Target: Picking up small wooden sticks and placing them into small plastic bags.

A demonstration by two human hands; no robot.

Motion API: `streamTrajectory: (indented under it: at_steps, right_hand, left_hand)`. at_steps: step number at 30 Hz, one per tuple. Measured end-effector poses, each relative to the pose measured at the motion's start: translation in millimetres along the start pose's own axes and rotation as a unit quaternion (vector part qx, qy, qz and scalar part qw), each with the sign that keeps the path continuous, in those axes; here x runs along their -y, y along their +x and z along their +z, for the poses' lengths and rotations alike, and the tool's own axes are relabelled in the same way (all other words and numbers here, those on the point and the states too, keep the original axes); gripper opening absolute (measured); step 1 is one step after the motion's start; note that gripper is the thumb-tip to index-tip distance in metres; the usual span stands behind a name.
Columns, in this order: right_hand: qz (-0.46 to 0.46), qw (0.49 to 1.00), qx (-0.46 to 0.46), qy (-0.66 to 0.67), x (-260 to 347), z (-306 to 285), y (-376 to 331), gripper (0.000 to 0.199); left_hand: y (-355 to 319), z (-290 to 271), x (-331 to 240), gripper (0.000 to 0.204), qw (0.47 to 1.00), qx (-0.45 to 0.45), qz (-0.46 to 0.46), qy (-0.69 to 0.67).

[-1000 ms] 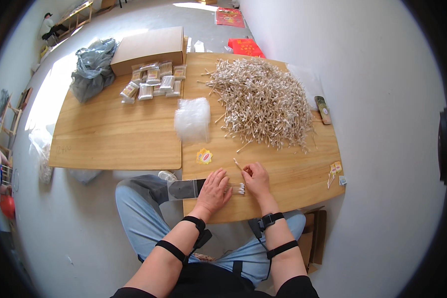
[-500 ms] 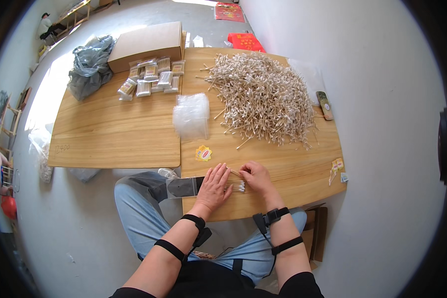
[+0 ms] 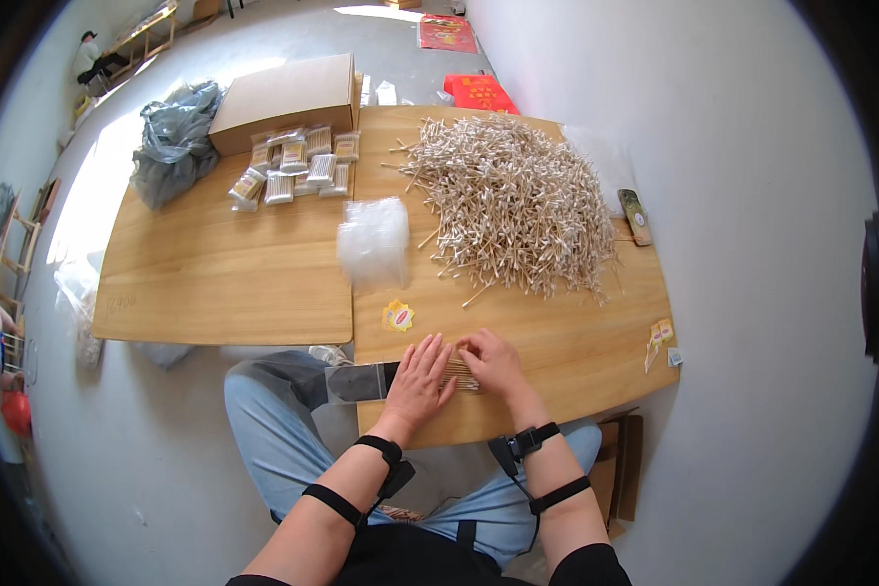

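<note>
My left hand (image 3: pixel 419 382) lies flat, fingers stretched together, over the left ends of a row of cotton swabs (image 3: pixel 462 376) at the table's near edge. Beside it my right hand (image 3: pixel 492 363) bends over the far side of the row, thumb and fingers pinched at a cotton swab that they mostly hide. A dark flat strip inside a clear plastic sleeve (image 3: pixel 355 384) sticks out leftward from under my left hand, past the table edge above my thigh. Just beyond my hands lie yellow, white and red labels (image 3: pixel 397 315).
A large pile of loose cotton swabs (image 3: pixel 518 205) covers the far right. Clear plastic bags (image 3: pixel 373 239) lie left of it. Packed swab bundles (image 3: pixel 293 161), a cardboard box (image 3: pixel 283 98) and a grey plastic bag (image 3: pixel 176 146) stand farther back. A phone (image 3: pixel 635 216) rests near the wall.
My right hand has shifted left, along the far side of the swab row toward my left hand, and now covers more of the row. My left hand stays flat in place.
</note>
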State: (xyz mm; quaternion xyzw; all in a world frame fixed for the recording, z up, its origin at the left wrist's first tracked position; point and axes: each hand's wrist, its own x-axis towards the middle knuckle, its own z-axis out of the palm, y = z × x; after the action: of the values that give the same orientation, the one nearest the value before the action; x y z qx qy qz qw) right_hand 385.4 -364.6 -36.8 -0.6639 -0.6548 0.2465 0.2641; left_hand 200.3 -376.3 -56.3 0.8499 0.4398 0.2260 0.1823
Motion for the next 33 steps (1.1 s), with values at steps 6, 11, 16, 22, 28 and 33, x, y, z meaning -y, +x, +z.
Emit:
streamTrajectory:
  at_steps: [6, 11, 16, 22, 28, 33]
  right_hand:
    - [-0.01, 0.988, -0.123, -0.095, -10.8, 1.7, 43.9, 0.023]
    - [-0.013, 0.977, -0.151, -0.147, -18.3, 9.9, 50.3, 0.016]
    - [0.006, 0.986, -0.164, -0.039, -28.1, 9.2, 29.1, 0.012]
    - [0.048, 0.994, 0.016, 0.098, -24.9, -4.9, 11.6, 0.029]
    - [-0.034, 0.984, -0.148, -0.092, -20.8, -1.7, 55.5, 0.036]
    - [-0.04, 0.972, -0.157, -0.173, -21.6, 8.2, 59.6, 0.039]
  left_hand:
    - [1.3, 2.6, 0.3, 0.045, 1.0, -0.003, 0.007, 0.004]
    - [0.5, 3.0, 0.5, 0.041, 1.0, -0.006, 0.006, -0.01]
    - [2.2, 1.3, -1.2, 0.042, 1.0, -0.015, 0.0, -0.025]
    - [2.9, -0.9, -1.2, 0.051, 1.0, -0.021, -0.001, -0.013]
    - [2.5, 3.0, 0.6, 0.048, 1.0, -0.007, 0.007, 0.006]
    - [1.6, 4.2, -1.3, 0.046, 1.0, -0.005, 0.007, 0.008]
